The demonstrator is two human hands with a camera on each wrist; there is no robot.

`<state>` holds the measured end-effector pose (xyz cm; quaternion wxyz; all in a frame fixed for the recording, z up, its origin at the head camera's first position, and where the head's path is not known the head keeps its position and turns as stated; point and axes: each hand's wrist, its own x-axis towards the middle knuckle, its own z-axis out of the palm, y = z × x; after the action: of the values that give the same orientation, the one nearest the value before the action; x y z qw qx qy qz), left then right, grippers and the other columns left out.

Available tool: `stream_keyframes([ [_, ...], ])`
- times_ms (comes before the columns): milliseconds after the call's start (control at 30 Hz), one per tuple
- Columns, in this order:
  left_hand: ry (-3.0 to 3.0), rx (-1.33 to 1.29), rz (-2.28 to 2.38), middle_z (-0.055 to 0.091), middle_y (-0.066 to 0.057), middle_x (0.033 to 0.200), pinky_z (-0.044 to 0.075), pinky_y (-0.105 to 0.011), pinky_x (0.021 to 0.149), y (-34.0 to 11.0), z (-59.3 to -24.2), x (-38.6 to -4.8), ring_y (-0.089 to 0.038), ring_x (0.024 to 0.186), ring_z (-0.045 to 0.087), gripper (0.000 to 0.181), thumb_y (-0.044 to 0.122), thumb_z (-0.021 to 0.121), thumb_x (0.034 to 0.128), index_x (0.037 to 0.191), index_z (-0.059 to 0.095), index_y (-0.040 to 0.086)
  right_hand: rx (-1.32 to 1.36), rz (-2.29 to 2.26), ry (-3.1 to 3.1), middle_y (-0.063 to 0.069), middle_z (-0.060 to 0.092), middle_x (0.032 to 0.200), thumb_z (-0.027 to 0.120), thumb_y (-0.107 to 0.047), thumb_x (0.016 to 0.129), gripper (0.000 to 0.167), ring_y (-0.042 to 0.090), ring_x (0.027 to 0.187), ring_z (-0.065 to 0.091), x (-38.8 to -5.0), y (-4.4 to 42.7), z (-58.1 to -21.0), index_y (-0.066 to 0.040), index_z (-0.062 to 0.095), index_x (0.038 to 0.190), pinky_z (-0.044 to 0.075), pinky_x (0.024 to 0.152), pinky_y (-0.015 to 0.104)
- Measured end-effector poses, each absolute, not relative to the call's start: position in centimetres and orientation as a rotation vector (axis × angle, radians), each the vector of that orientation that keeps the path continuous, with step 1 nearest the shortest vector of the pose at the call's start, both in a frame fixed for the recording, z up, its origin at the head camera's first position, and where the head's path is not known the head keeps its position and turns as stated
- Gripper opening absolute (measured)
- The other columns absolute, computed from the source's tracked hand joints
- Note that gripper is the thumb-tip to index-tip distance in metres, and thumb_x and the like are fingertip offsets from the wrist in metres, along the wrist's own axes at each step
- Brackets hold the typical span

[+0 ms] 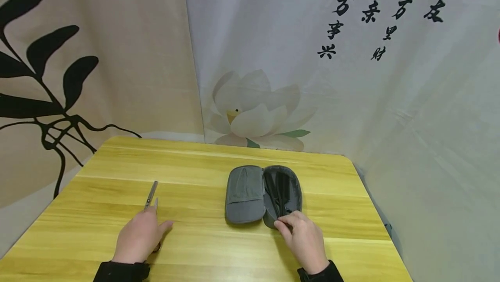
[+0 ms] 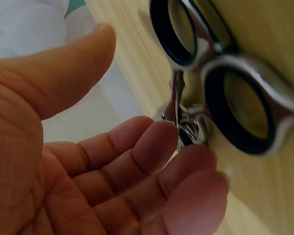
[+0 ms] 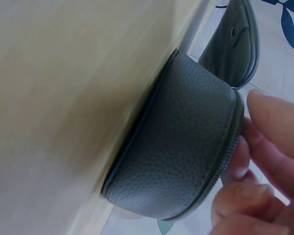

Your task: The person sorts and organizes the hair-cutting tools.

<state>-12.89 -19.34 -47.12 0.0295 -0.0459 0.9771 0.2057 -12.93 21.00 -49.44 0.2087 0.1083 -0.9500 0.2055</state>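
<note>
Metal scissors (image 1: 151, 194) with black-lined finger rings (image 2: 240, 110) lie on the left of the table, blades pointing away and spread apart. Over them is my left hand (image 1: 139, 235), thumb held out and fingers loosely bent; whether the fingertips touch the metal cannot be told. A grey zip case (image 1: 245, 191) lies unfolded right of centre, with black items (image 1: 282, 188) in its right half. At that half's near rim are the thumb and fingers of my right hand (image 1: 302, 237). In the right wrist view some fingers reach behind the zipped rim (image 3: 225, 159), and anything between them is hidden.
Both things lie on a yellow wood-grain table (image 1: 195, 247) with rounded far corners. Behind it hangs a pale cloth (image 1: 265, 21) printed with a flower, dark leaves and black writing. The case's left half has a fabric pocket (image 1: 245, 184).
</note>
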Motion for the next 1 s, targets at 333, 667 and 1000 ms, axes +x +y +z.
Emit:
stream_keyframes([
  [333,2.900,-0.183,0.648,0.067,-0.019,0.085,0.057,-0.042,0.059,-21.1,-47.7,-12.9,-0.025,0.070,0.068,0.067,0.031,0.086,0.0905,0.116,0.057,-0.023,0.300,0.550,-2.605,-0.011,0.069,0.083,0.092,-0.031,0.084,0.012,0.003,0.066,0.064,-13.0,21.0,-49.7,-0.023,0.084,0.089,0.046,0.054,0.017],
  [667,2.874,-0.261,0.655,0.053,-0.008,0.067,0.045,-0.034,0.051,-21.1,-48.0,-12.7,-0.022,0.058,0.054,0.033,0.021,0.073,0.0983,0.083,0.057,-0.003,0.318,0.540,-2.582,-0.012,0.070,0.083,0.093,-0.031,0.083,0.012,0.003,0.067,0.065,-13.0,21.1,-49.7,-0.024,0.084,0.088,0.047,0.055,0.016],
  [1000,2.843,-0.331,0.715,0.049,-0.006,0.064,0.039,-0.031,0.048,-21.1,-48.1,-13.0,-0.021,0.055,0.050,0.025,0.007,0.059,0.0943,0.070,0.056,0.006,0.331,0.554,-2.592,-0.013,0.069,0.083,0.093,-0.032,0.084,0.012,0.003,0.066,0.064,-13.0,21.1,-49.7,-0.025,0.084,0.089,0.045,0.054,0.015],
])
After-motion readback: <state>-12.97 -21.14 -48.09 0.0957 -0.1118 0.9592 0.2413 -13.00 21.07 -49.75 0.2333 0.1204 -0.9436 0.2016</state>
